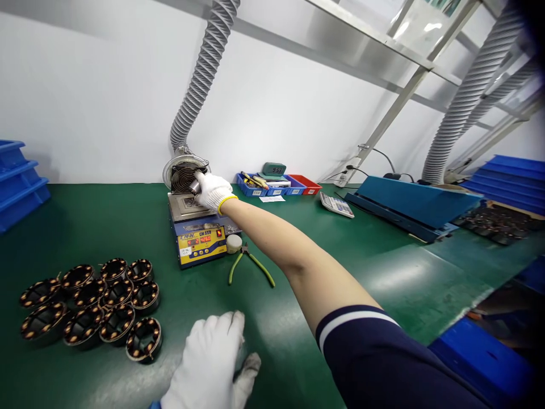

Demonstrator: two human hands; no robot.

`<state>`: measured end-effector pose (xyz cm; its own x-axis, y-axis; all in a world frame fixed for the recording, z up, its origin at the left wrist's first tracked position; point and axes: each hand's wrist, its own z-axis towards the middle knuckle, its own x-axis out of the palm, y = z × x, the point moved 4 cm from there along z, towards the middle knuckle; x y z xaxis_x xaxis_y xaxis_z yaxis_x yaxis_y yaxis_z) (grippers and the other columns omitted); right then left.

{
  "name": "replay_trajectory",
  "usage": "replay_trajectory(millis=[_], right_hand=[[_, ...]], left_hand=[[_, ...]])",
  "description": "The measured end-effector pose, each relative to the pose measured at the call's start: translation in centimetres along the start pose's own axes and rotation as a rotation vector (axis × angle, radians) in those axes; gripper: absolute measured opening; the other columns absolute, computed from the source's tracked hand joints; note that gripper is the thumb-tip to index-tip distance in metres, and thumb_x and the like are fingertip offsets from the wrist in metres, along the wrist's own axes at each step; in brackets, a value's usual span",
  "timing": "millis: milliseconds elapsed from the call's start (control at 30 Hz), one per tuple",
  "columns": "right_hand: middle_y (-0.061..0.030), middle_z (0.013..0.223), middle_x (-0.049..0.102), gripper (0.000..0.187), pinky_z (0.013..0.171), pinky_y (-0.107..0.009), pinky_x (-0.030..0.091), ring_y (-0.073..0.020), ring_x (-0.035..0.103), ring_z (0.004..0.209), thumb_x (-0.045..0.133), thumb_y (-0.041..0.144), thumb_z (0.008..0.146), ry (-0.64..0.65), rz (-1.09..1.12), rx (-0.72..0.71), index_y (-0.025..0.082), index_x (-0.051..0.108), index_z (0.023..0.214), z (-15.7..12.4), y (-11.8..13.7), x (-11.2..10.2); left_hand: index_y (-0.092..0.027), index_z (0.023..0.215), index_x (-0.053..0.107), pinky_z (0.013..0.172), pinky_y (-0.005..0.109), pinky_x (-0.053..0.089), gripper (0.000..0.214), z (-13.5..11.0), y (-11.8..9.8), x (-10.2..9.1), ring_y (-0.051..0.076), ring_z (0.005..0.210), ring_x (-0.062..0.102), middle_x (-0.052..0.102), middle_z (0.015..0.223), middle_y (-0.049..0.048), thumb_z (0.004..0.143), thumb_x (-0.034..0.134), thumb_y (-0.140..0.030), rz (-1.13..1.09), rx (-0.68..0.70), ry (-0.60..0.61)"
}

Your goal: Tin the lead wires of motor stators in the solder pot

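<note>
My right hand (215, 192), in a white knit glove, reaches out over the solder pot (200, 241) with its red digital display. Its fingers are closed on a small silvery round piece (195, 186), partly covered by the glove. A round fume extraction hood (172, 173) stands right behind. My left hand (208, 363), also gloved in white, is low at the front over the green table, thumb apart from the fingers and nothing visible in it. To its left sit several black ring-shaped stators (145, 339) with copper windings.
Green-handled cutters (259, 268) and a small whitish round item (234, 244) lie beside the pot. Behind are blue and red bins (304, 184), a clock (273, 168) and a calculator (336, 204). Blue crates (21, 187) stand left; a blue sloped case (417, 201) sits right.
</note>
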<state>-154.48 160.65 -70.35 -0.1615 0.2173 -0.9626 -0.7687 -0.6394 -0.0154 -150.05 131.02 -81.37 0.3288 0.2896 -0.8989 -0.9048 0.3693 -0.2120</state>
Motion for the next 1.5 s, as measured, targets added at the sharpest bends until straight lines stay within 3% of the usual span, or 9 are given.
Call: replay_trajectory(millis=[233,433,633,767,867,1033,1133,1300,1500], right_hand=[[-0.0108,0.114,0.063,0.056,0.081,-0.046,0.055,-0.0334,0.064,0.101,0.059,0.037,0.073,-0.088,0.091,0.054,0.024,0.052,0.127,-0.3,-0.7,-1.8],[-0.0062,0.112,0.067,0.062,0.095,-0.039,0.05,-0.0255,0.062,0.108,0.068,0.048,0.071,-0.16,0.576,0.152,0.02,0.058,0.125,-5.2,-1.5,-3.9],[-0.0062,0.104,0.068,0.08,0.08,-0.037,0.055,-0.0194,0.066,0.086,0.068,0.045,0.073,0.226,1.379,0.352,0.019,0.041,0.143,-16.8,3.7,0.5],[-0.0069,0.12,0.063,0.088,0.091,-0.035,0.052,-0.0218,0.063,0.103,0.077,0.049,0.063,0.354,1.57,0.354,0.022,0.042,0.139,-23.1,6.9,2.7],[-0.0069,0.102,0.067,0.079,0.077,-0.035,0.055,-0.0195,0.066,0.082,0.07,0.065,0.065,0.551,1.638,0.309,0.02,0.051,0.126,-24.3,7.0,3.4],[-0.0014,0.074,0.064,0.048,0.059,-0.027,0.051,-0.0126,0.06,0.057,0.066,0.06,0.073,0.792,1.567,0.309,0.017,0.062,0.093,-23.5,5.3,2.9],[-0.0009,0.083,0.068,0.029,0.071,-0.025,0.052,-0.0122,0.063,0.072,0.072,0.038,0.072,0.757,1.387,0.247,0.018,0.067,0.092,-22.2,4.6,2.0],[-0.0027,0.102,0.07,0.055,0.08,-0.031,0.056,-0.0169,0.067,0.085,0.073,0.038,0.07,0.295,1.11,0.394,0.021,0.061,0.121,-14.8,0.2,-0.3],[-0.0052,0.116,0.067,0.061,0.101,-0.034,0.047,-0.0231,0.061,0.111,0.066,0.035,0.07,-0.081,0.576,0.25,0.017,0.058,0.128,-3.4,-3.6,-1.4]], left_hand=[[-0.012,0.123,0.053,0.067,0.037,0.052,0.045,0.3,0.5,-0.5,0.025,0.085,0.064,0.068,0.107,0.0124,0.086,0.055,-0.037,-0.003,-0.061,-0.174],[-0.018,0.133,0.048,0.083,0.041,0.056,0.052,0.1,2.2,-0.6,0.027,0.1,0.065,0.064,0.121,0.0139,0.089,0.053,-0.046,-0.238,-0.387,-0.373],[-0.017,0.148,0.025,0.112,0.043,0.04,0.069,-0.2,3.6,0.5,0.026,0.134,0.044,0.038,0.15,0.0156,0.09,0.05,-0.045,-0.751,-0.719,-0.439],[-0.013,0.137,0.038,0.109,0.048,0.042,0.075,-0.5,4.2,0.4,0.031,0.121,0.055,0.054,0.134,0.0193,0.075,0.064,-0.046,-0.902,-0.911,-0.558],[-0.011,0.114,0.051,0.099,0.049,0.049,0.064,-0.3,4.4,-0.4,0.032,0.105,0.064,0.065,0.114,0.0191,0.065,0.071,-0.047,-1.052,-0.985,-0.603],[-0.012,0.123,0.05,0.102,0.042,0.049,0.07,1.0,3.4,-1.8,0.029,0.113,0.061,0.063,0.123,0.0151,0.06,0.075,-0.032,-1.286,-0.744,-0.341],[-0.014,0.135,0.043,0.105,0.045,0.046,0.074,0.7,3.1,-2.3,0.03,0.121,0.056,0.056,0.133,0.0152,0.069,0.068,-0.038,-0.981,-0.704,-0.287],[-0.011,0.144,0.033,0.091,0.056,0.049,0.074,0.3,2.4,-4.0,0.038,0.125,0.047,0.03,0.154,0.0172,0.083,0.055,-0.046,0.077,-0.635,-0.246],[-0.011,0.144,0.039,0.063,0.047,0.052,0.067,0.1,2.9,-3.2,0.033,0.097,0.06,0.043,0.146,0.0165,0.087,0.053,-0.045,0.348,-0.658,0.285]])
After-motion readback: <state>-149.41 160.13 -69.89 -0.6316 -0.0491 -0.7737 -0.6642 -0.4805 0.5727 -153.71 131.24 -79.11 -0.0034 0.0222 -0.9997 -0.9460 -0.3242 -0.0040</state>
